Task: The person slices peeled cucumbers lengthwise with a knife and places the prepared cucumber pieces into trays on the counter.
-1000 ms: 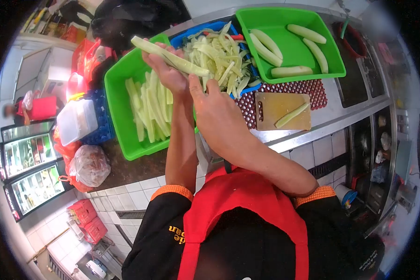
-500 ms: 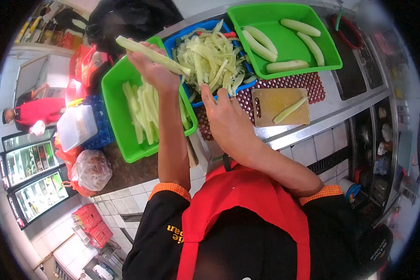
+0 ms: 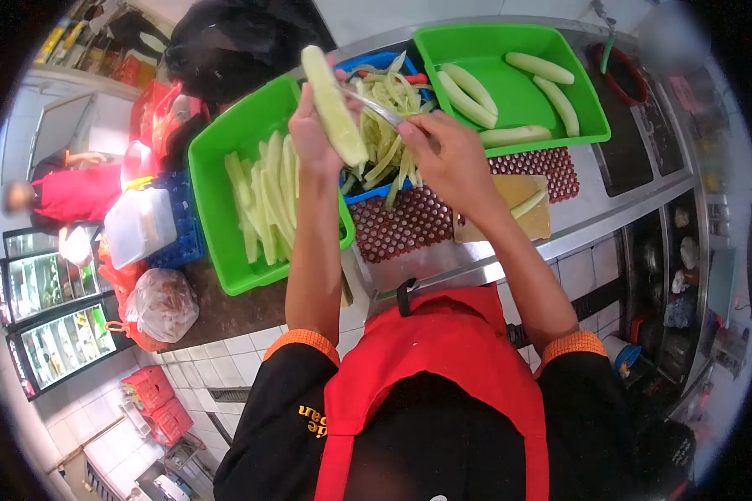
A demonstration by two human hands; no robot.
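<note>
My left hand (image 3: 313, 138) is wrapped around a long, pale peeled cucumber (image 3: 330, 108), tilted up over the edge of a blue basket. The fingers of my right hand (image 3: 455, 159) close on the handle of a slim metal spoon (image 3: 372, 107), whose far end reaches the cucumber; its tip is partly hidden. Beneath both hands, the blue basket (image 3: 362, 197) is heaped with pale green cucumber peelings and scraps (image 3: 386, 150). To the left, a green tub (image 3: 213, 225) contains several cut cucumber lengths (image 3: 267, 192).
Another green tub (image 3: 593, 92) at the back right holds several peeled cucumbers (image 3: 468, 96). A cutting board (image 3: 539, 225) with a cucumber piece lies on a perforated red mat (image 3: 409, 230). Plastic bags (image 3: 165, 305) sit at left. Beyond them stands a person in a red apron (image 3: 79, 194).
The cucumber in my left hand has moved right and turned more upright. My right hand has risen from the peelings toward it, and the metal spoon now shows in that hand.
</note>
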